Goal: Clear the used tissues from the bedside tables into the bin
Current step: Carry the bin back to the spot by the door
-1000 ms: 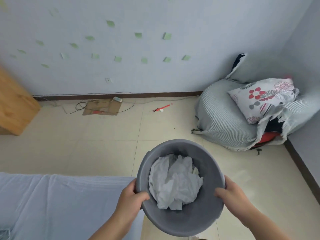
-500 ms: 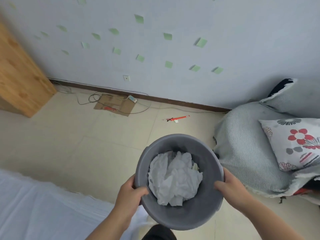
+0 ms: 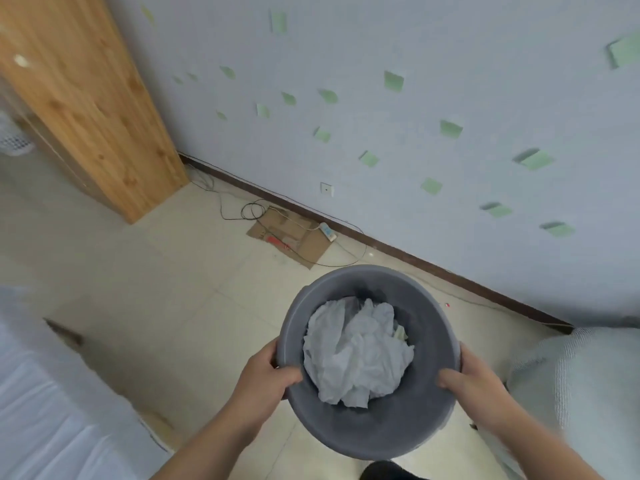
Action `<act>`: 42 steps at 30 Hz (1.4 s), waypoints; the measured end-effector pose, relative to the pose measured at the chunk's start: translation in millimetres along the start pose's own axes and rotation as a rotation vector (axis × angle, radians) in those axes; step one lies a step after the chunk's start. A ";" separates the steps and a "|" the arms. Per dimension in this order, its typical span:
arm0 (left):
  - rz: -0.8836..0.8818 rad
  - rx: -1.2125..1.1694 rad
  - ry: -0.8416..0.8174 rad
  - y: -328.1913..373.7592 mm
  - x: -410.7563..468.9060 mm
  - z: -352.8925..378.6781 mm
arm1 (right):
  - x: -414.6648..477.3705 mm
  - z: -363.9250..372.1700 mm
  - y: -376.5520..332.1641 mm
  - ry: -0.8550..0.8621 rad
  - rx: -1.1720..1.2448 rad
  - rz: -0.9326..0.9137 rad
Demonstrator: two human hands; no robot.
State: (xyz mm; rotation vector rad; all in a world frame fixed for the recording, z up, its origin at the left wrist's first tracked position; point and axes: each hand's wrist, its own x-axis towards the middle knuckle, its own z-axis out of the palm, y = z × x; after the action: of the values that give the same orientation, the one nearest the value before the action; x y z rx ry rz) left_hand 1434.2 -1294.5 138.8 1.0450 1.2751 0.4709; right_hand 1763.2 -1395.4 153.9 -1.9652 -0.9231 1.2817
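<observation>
Swinging left since the earlier frame, your view now takes in the wooden cabinet [image 3: 86, 98], while the bin [image 3: 381, 424] stays carried before you. Your left grip [image 3: 266, 372] and right grip [image 3: 474, 379] each curl over its rim, thumbs inside. Crumpled tissues [image 3: 356, 351] lie in it. You seem mid-carry; no table shows, so next reach one or set the bin down level.

Crumpled white tissues [image 3: 356, 355] inside grey bin [image 3: 377, 424]
</observation>
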 end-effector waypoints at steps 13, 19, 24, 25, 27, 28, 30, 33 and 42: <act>-0.037 -0.240 0.485 84.5 145.0 -137.6 | 295.5 106.8 -230.5 -0.447 -0.204 -0.141; -0.031 -0.453 0.688 90.8 173.1 -215.8 | 378.7 209.5 -345.7 -0.619 -0.382 -0.305; -0.054 -0.569 0.773 73.8 207.4 -307.0 | 432.4 322.6 -402.4 -0.673 -0.519 -0.348; -0.053 -0.589 0.774 72.6 214.3 -329.6 | 441.6 346.0 -414.9 -0.692 -0.545 -0.344; -0.054 -0.603 0.795 73.4 228.1 -376.1 | 459.1 390.9 -443.8 -0.721 -0.579 -0.340; -0.061 -0.603 0.807 75.2 232.4 -398.4 | 463.9 411.2 -458.0 -0.721 -0.592 -0.339; -0.068 -0.604 0.809 86.0 239.2 -448.1 | 474.3 448.9 -485.9 -0.702 -0.592 -0.348; -0.069 -0.569 0.827 105.4 249.9 -518.2 | 487.8 496.1 -527.0 -0.708 -0.580 -0.355; -0.074 -0.598 0.944 134.8 318.7 -681.0 | 574.2 660.1 -637.2 -0.830 -0.592 -0.355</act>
State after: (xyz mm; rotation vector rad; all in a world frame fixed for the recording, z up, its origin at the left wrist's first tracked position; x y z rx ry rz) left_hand 925.5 -725.0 116.8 0.2287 1.8041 1.2884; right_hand 1172.3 -488.7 139.5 -1.4885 -2.1458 1.7587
